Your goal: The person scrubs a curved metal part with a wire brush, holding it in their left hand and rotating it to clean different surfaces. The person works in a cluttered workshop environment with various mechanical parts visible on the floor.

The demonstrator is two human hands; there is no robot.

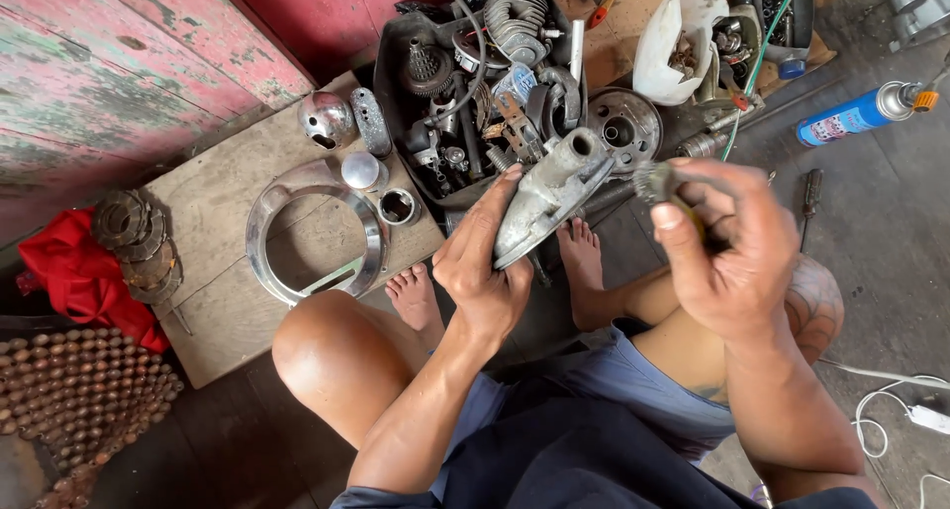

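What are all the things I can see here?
metal part: one, grey, in left hand
brush: one, bristly, in right hand
tray of parts: one, black, behind
metal ring: one, silver, on board
board: one, wooden, on floor
spray can: one, blue, right
cloth: one, red, left
screwdriver: one, dark, on floor
feet: two, bare
left hand: one
right hand: one

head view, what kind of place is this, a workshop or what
Probably a small floor-level repair workshop, likely for motorbikes: a black crate of metal engine parts, a chrome headlight ring on a board, and a blue spray can.
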